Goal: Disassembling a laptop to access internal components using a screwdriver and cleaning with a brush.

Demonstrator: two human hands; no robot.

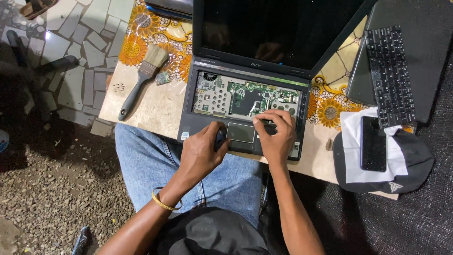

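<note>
We work on an open laptop (245,94) w/ its keyboard removed, so the circuit board (245,97) lies exposed between screen and palm rest. The unit sits on a small table (160,108) w/ a floral cover, its front edge just above our knees.

Handling: we judge the chassis rigid and moderately heavy, stable under hand pressure. The bare board is fragile; avoid pressing on it or its thin cables. Grip pts: palm rest and side edges only.

Left hand (203,151) rests on the palm rest, left of the touchpad (240,132), fingers curled around a small dark object; what it is, we cannot tell. Right hand (276,134) rests at the right of the touchpad, fingertips pinched together on a small part at the board's lower edge, approx.; the part itself is too small to identify. Both hands touch the laptop, apart from each other w/ the touchpad between.

Nearby: a paintbrush (139,80) at left, the detached keyboard (389,75) at right, a phone (373,144) on white cloth.
</note>
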